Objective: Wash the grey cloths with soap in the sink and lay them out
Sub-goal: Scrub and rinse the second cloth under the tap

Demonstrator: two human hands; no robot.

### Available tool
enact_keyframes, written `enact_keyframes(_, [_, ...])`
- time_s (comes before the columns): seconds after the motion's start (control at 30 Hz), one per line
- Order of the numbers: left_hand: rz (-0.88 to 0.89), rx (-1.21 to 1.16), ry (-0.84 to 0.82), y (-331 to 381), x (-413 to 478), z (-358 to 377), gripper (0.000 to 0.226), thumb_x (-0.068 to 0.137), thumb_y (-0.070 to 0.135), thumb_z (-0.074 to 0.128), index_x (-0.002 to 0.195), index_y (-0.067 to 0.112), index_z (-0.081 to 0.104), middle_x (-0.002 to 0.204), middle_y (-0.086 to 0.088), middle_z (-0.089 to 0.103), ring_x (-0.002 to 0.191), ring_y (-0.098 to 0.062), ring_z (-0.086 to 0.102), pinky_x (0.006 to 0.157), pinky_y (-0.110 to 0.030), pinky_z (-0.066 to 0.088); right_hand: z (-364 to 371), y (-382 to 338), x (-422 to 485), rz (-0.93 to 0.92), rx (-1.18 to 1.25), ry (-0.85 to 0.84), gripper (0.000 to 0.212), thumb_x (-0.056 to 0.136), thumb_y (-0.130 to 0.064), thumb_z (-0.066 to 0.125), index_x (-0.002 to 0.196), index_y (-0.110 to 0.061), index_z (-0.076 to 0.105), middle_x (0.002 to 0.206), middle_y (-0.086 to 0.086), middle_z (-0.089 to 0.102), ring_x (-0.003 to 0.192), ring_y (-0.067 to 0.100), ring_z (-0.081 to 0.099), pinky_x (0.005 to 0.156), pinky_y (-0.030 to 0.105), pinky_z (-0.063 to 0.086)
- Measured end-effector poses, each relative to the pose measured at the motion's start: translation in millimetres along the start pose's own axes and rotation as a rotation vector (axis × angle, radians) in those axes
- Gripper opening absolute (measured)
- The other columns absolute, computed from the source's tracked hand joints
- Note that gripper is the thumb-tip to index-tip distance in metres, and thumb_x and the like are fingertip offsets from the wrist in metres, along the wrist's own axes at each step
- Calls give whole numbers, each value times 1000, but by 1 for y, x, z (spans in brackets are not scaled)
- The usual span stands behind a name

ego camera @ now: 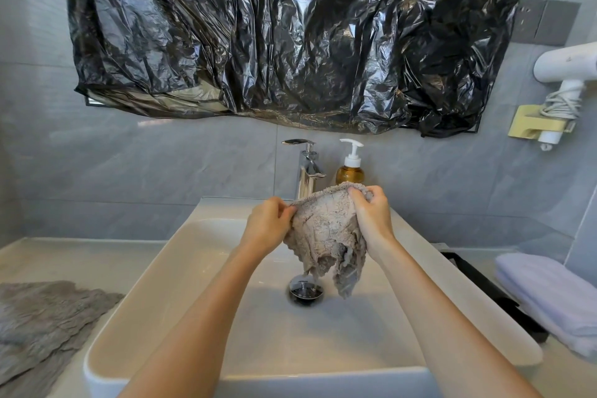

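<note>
Grey cloth [326, 236] hangs over the white sink [181, 271], its top edge stretched from 9 to 3 o'clock between both hands, its loose end dangling toward the drain [305, 293] at 6. The left hand [268, 226] pinches one corner; the right hand [371, 216] clutches the other, bunched. No standing water shows in the basin. A soap bottle [350, 170] stands at 12; a second grey cloth [42, 323] lies flat on the surface [80, 255] at 8.

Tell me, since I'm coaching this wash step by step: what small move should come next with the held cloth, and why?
Probably carry it left and spread it on the counter. The left hand and right hand pinch the grey cloth by its top edge, opened out above the sink, the tap looks off, and a second cloth already lies flat there.
</note>
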State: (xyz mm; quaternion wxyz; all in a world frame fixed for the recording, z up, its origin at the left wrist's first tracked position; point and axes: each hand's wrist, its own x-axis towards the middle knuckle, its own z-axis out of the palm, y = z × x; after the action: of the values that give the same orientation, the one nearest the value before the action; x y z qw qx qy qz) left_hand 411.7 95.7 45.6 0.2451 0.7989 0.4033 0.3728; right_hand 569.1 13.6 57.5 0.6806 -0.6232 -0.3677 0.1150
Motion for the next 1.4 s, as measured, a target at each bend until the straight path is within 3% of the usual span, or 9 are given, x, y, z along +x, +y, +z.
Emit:
enact_keyframes(0.13, [-2,-87,47,2,-1,-3,30,103,28,39,91,8,59,80,-8,62,77,-27,60,69,-34,45,-2,-2,-1,6,-14,72,15,93,-30,57,94,-15,53,92,5,61,86,22,58,74,35,45])
enact_keyframes(0.27, [-79,-346,103,13,-5,-2,41,103,33,38,69,10,42,57,-3,41,44,-17,43,47,-28,39,8,-13,-21,-131,-70,29,11,94,-18,50,84,-14,53,75,-2,55,71,11,51,60,24,38])
enact_keyframes(0.43, [-1,-333,191,24,-12,7,49,104,29,34,64,6,49,72,-19,62,70,-28,48,68,-42,39,44,-12,-56,-361,-212,-136,26,98,-24,49,74,-16,50,60,-7,52,53,5,46,52,22,33])
enact_keyframes(0.57, [78,-294,191,36,-26,17,47,104,24,31,60,16,42,73,-19,61,72,-34,52,66,-37,32,43,-8,-39,-251,-259,-16,39,103,-29,39,64,-22,42,61,-5,47,65,19,47,62,33,34])
enact_keyframes(0.7, [76,-343,148,27,-22,18,42,104,24,35,65,17,49,66,-1,58,69,-22,51,61,-31,38,45,-10,-59,-333,-266,-136,39,102,-29,40,64,-21,43,60,-4,49,58,9,46,57,28,34])
enact_keyframes(0.83, [141,-296,146,36,-28,23,42,104,24,30,87,7,65,85,-9,69,81,-23,60,71,-35,42,43,-15,-31,-244,-283,25,36,103,-28,38,71,-15,48,72,6,55,73,25,52,65,35,35])
enact_keyframes(0.9, [147,-291,143,41,-28,21,42,104,24,30,76,11,58,80,-12,65,80,-27,57,67,-34,35,43,-10,-33,-206,-341,4,34,103,-28,35,77,-13,50,76,8,58,77,28,54,64,36,35])
enact_keyframes(1.0, [82,-335,180,37,-21,14,40,104,23,31,68,12,46,82,-20,64,84,-38,57,67,-37,33,46,-11,-55,-302,-311,-112,36,103,-27,37,68,-18,41,64,-2,49,65,18,47,56,30,31])
enact_keyframes(1.4, [67,-314,58,29,-16,26,46,104,33,30,77,8,58,83,-11,65,78,-27,56,67,-35,36,44,-9,-32,-249,-199,-88,35,103,-26,38,71,-15,48,66,-2,51,66,14,48,64,31,38])
